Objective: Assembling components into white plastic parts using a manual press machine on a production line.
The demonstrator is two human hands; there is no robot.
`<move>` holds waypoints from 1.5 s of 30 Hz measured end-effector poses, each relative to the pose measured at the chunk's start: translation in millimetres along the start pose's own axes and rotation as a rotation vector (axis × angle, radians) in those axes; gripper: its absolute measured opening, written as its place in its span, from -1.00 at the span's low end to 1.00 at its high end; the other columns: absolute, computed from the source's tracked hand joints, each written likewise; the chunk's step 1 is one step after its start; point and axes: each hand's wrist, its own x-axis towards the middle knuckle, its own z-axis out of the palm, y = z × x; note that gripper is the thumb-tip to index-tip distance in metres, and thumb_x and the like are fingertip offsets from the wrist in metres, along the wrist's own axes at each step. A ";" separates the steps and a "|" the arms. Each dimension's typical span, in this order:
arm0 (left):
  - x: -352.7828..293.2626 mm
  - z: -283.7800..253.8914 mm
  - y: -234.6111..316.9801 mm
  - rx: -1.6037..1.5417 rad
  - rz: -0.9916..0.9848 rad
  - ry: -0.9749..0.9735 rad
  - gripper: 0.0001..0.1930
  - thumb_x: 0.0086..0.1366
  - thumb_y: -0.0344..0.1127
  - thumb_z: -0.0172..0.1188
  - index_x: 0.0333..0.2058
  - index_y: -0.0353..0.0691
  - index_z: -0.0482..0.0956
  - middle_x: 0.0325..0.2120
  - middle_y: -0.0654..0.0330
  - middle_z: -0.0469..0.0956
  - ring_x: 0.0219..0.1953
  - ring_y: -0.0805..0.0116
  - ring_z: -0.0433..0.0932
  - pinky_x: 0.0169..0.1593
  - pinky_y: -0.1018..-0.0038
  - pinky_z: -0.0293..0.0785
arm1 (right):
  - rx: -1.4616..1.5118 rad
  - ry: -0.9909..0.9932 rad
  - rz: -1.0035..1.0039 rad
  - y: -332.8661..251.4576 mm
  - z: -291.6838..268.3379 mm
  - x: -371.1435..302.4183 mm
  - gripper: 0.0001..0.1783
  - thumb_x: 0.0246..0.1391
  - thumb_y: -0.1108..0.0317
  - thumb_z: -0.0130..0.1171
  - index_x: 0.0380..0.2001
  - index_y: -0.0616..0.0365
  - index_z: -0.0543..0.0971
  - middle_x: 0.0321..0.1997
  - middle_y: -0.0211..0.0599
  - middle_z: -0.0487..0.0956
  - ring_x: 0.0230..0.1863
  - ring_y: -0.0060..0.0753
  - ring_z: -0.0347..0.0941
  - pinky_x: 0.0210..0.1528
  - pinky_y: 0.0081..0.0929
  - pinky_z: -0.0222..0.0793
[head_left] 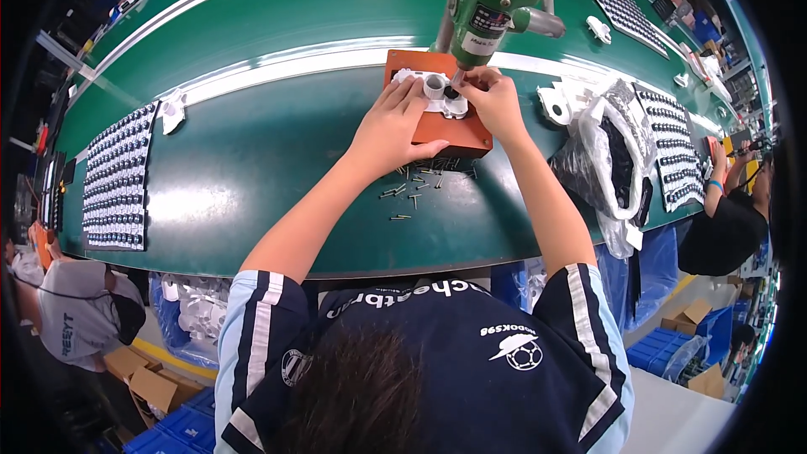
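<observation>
steadying white housing (pixel 435 85) with half-spread left hand (pixel 393 124); curling right hand (pixel 494 99) beside green machine (pixel 481 21) at one o'clock, cannot tell whether gripping; probably aligning; next, hold steady.

Wide lane over the bench (pixel 269 147), left of the block (pixel 450 131)! Screws (pixel 423 186) litter the near side, the press (pixel 483 17) looms above, the bag (pixel 593 160) crowds the right.

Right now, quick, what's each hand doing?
Left hand: open, fingers spread, resting on the white part.
Right hand: fingers curled by the green machine's tip; can't tell if they're holding anything.
</observation>
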 end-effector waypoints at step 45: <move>-1.7 -6.1 -3.7 -0.025 0.014 0.001 -0.47 -0.01 0.05 0.23 -0.21 -0.29 0.44 -0.02 -0.12 0.35 0.10 -0.02 0.26 0.20 0.20 0.14 | 0.825 -0.150 -0.121 -151.3 -86.4 204.8 -0.66 0.13 0.07 -0.11 -0.26 0.09 0.47 -0.49 -0.35 0.49 -0.57 -0.42 0.41 -0.55 -0.50 0.31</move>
